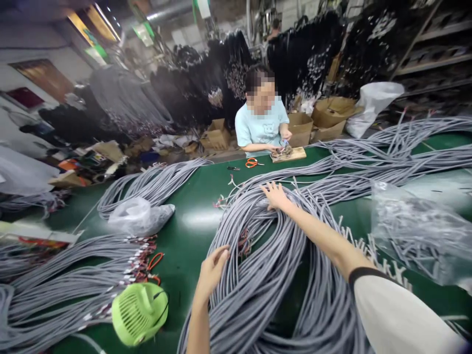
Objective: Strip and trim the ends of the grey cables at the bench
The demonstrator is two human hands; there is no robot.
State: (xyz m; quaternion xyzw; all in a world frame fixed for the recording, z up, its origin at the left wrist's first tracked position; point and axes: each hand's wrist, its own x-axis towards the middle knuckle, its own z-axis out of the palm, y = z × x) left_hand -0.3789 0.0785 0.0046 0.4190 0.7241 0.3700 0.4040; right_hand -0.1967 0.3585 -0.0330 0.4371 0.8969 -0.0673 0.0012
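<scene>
A large looped bundle of grey cables (254, 290) lies on the green table in front of me. My right hand (276, 195) rests on the far bend of the loop, fingers spread, palm down. At the left side of the bundle is my left hand (214, 265), its fingers bent and close together against the cables. Whether a cable is held in those fingers is hidden. Reddish wire ends (244, 242) show inside the loop, and white-tipped cable ends (379, 255) lie beside my right forearm.
Across the green table (195, 196) a person (263, 123) handles small parts over a wooden board (289, 154). Orange-handled scissors (252, 162) lie nearby. A green fan (138, 314) stands at left among more cables. Clear plastic bags (416, 226) lie to the right.
</scene>
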